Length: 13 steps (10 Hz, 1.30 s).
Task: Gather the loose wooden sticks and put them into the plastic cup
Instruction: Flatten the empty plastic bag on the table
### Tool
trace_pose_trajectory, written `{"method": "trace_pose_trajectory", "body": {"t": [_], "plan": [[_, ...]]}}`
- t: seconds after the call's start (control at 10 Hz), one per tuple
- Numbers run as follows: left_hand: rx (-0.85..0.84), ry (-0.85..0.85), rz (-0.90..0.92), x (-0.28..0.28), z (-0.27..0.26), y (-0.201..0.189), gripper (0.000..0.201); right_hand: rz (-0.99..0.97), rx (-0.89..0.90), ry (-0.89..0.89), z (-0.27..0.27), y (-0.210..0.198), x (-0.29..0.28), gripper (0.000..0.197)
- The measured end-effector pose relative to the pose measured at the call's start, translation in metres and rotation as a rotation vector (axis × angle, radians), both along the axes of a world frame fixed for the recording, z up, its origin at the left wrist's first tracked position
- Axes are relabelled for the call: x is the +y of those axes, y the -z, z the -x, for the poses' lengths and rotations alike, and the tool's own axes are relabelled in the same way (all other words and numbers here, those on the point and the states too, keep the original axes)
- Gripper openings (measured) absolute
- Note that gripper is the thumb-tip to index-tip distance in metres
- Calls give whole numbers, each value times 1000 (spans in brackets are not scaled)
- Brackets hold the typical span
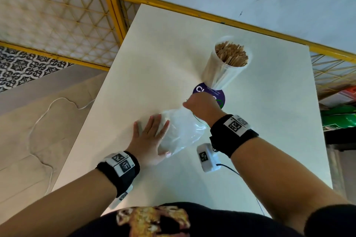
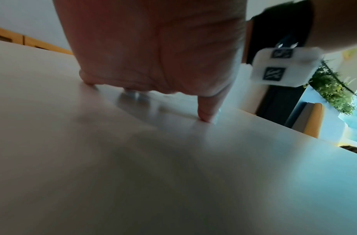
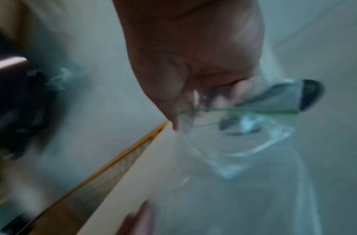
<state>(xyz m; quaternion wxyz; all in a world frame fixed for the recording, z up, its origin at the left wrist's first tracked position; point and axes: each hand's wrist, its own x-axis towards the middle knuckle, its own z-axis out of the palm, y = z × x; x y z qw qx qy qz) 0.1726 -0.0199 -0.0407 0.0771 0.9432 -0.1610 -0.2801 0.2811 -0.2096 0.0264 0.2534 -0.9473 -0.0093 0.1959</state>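
Looking down from the head camera, a person stands at a pale table (image 1: 146, 59) with both hands on a clear plastic bag (image 1: 181, 132) lying flat near the middle. The left hand (image 1: 148, 140) lies on the bag's near end with fingers straight and slightly spread, thumb along its lower edge, apparently pinning it so it cannot slide. The right hand (image 1: 204, 106) is at the bag's far end, where a purple printed label (image 1: 210, 92) sits. In the right wrist view its fingers (image 3: 220, 98) are curled together around the bag's mouth, next to a thin green strip, likely the seal. The grip suggests the bag is being opened or pulled taut, though blur hides exactly how.

The wooden sticks (image 1: 231, 54) stand upright, tightly packed, in the clear plastic cup (image 1: 221, 73) just beyond the label, toward the table's far right. No loose sticks are visible on the table, and whether the bag contains any cannot be told. The task looks nearly or fully done.

The cup stands close to the right hand, so a sharp tug on the bag could knock it over. Yellow railings (image 1: 107, 5) edge the table, and a white cable (image 1: 42, 117) trails across the floor on the left.
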Motion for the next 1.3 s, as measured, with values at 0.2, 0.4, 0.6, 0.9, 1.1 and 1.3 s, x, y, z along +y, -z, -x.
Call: {"method": "trace_pose_trajectory", "body": {"t": [0.2, 0.4, 0.6, 0.9, 1.1, 1.3], "plan": [[8, -13, -13, 3, 3, -3, 102, -369, 74, 517, -6, 5, -48, 30], [18, 18, -17, 0, 3, -6, 100, -298, 223, 283, 2, 15, -26, 13], [33, -2, -6, 1, 1, -9, 102, -421, 273, 312, 9, 5, -65, 32], [4, -31, -27, -1, 6, -10, 97, 190, 19, 252, 41, 40, -97, 6], [-179, -13, -61, -14, 39, -34, 65, 136, -438, -50, 78, 42, -39, 58], [-317, 170, 80, -53, -17, -35, 65, 311, -214, -383, 86, 64, -22, 84]]}}
